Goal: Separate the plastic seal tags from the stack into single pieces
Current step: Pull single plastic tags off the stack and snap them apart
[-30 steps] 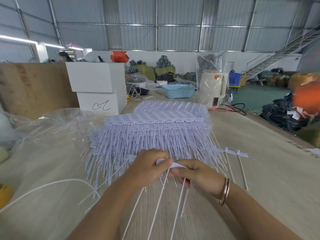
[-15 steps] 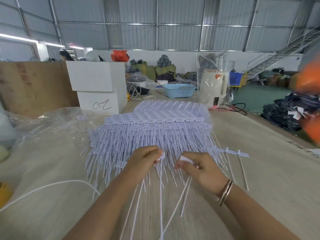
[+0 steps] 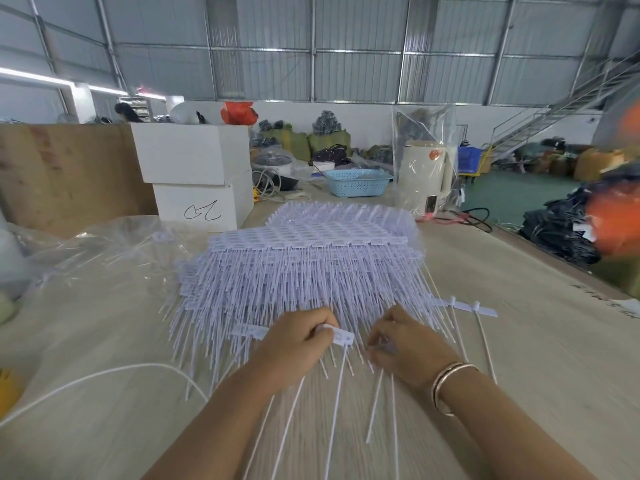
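The stack of plastic seal tags point(image 3: 304, 271) is lying on the wooden table point(image 3: 519, 341), its flag heads toward the far side and its thin white tails fanning out toward the person. At the near edge of the stack, the left hand point(image 3: 298, 344) is pinching the flag end of a tag strip point(image 3: 337, 336) between thumb and curled fingers — the small white tab is sticking out to the right of the knuckles, and its long tails are trailing down over the table toward the camera. Just right of that strip, apart from it by a narrow gap, the right hand point(image 3: 405, 344) is curling its fingers around another piece of white tag point(image 3: 382, 346); the piece is mostly hidden by the fingers and blurred, so its shape cannot be told, though tails are hanging below the hand. A bracelet point(image 3: 446, 386) is sitting on the right wrist. To the right of the stack, a few separated tags point(image 3: 474, 310) are lying flat on the table. To the left of the stack a clear plastic bag point(image 3: 104, 251) is spreading over the table, and behind the stack two white boxes point(image 3: 197, 174) are standing one on the other, with a blue basket point(image 3: 358, 181) and a cream appliance point(image 3: 424, 178) farther back.
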A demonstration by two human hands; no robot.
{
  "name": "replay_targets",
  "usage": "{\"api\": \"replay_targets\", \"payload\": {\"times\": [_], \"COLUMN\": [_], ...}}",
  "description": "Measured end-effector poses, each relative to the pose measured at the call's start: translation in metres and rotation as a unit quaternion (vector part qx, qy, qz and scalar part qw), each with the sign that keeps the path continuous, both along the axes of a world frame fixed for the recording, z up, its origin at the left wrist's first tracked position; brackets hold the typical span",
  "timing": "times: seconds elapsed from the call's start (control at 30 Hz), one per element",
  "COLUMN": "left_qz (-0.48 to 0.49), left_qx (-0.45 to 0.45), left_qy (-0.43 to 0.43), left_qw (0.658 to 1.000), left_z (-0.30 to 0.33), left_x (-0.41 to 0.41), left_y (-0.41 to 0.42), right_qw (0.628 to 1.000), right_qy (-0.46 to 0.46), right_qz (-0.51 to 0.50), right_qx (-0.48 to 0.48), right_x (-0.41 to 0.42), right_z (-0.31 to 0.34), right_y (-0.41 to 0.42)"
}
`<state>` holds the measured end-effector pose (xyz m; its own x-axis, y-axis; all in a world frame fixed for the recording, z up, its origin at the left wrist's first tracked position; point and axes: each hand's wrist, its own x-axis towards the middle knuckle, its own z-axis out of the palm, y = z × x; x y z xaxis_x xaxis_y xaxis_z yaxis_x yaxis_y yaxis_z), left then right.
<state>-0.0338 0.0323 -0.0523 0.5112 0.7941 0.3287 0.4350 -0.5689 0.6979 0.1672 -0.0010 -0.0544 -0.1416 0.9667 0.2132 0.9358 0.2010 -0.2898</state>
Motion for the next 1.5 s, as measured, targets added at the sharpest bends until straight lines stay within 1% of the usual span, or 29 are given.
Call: {"api": "replay_targets", "payload": {"times": [0.1,0.2,0.27,0.4,0.53,0.63,0.77,0.83,0.87,0.93,0.97,1.0,1.07,1.17,1.27,1.33,1.4,1.47,1.5], "left_qz": [-0.003,-0.007,-0.006,-0.006,-0.008,-0.012,-0.018,-0.022,-0.021,-0.019,-0.018,-0.018,-0.018,-0.017,-0.019,-0.021,-0.027,-0.032,-0.034], "left_qx": [-0.001,-0.008,-0.01,-0.01,-0.011,-0.009,-0.005,-0.002,0.0,0.002,0.0,-0.003,-0.005,0.001,-0.002,-0.004,-0.013,-0.022,-0.024], "left_qy": [-0.008,-0.043,-0.053,-0.04,-0.038,-0.042,-0.046,-0.047,-0.047,-0.049,-0.051,-0.052,-0.045,-0.031,-0.032,-0.04,-0.058,-0.076,-0.079], "left_qw": [1.0,0.999,0.999,0.999,0.999,0.999,0.999,0.999,0.999,0.999,0.999,0.998,0.999,0.999,0.999,0.999,0.998,0.996,0.996], "left_z": [0.001,0.002,0.002,-0.001,0.0,0.001,0.002,0.003,0.004,0.005,0.005,0.005,0.004,0.002,0.003,0.004,0.005,0.007,0.007], "left_x": [0.0,-0.001,-0.002,-0.003,-0.003,-0.003,-0.003,-0.003,-0.004,-0.004,-0.004,-0.003,-0.002,-0.001,-0.002,-0.003,-0.003,-0.003,-0.003], "left_y": [-0.001,-0.002,-0.001,-0.002,-0.001,-0.002,-0.003,-0.004,-0.004,-0.004,-0.004,-0.005,-0.005,-0.004,-0.004,-0.005,-0.005,-0.006,-0.006], "right_qw": [0.998,0.995,0.993,0.983,0.974,0.958,0.941,0.943,0.95,0.967,0.97,0.971,0.97,0.96,0.951,0.952,0.955,0.963,0.968], "right_qy": [0.02,0.023,0.027,0.024,0.025,0.052,0.098,0.119,0.133,0.181,0.201,0.207,0.195,0.168,0.173,0.177,0.197,0.201,0.187], "right_qz": [0.061,0.096,0.107,0.139,0.12,0.109,0.103,0.097,0.085,0.045,0.021,0.003,-0.015,-0.009,0.003,0.02,0.025,0.007,-0.01], "right_qx": [-0.004,-0.026,-0.048,-0.117,-0.193,-0.26,-0.307,-0.297,-0.268,-0.175,-0.137,-0.119,-0.143,-0.226,-0.258,-0.251,-0.219,-0.18,-0.169], "right_x": [-0.007,-0.004,0.001,-0.001,0.0,-0.002,-0.021,-0.025,-0.022,-0.008,0.0,0.006,0.008,-0.003,-0.01,-0.009,-0.001,0.01,0.016], "right_z": [0.004,0.01,0.014,0.018,0.024,0.031,0.03,0.032,0.034,0.039,0.041,0.04,0.033,0.02,0.022,0.03,0.04,0.048,0.048], "right_y": [-0.002,-0.006,-0.01,-0.015,-0.023,-0.031,-0.039,-0.04,-0.039,-0.033,-0.03,-0.027,-0.024,-0.021,-0.024,-0.029,-0.034,-0.034,-0.033]}}
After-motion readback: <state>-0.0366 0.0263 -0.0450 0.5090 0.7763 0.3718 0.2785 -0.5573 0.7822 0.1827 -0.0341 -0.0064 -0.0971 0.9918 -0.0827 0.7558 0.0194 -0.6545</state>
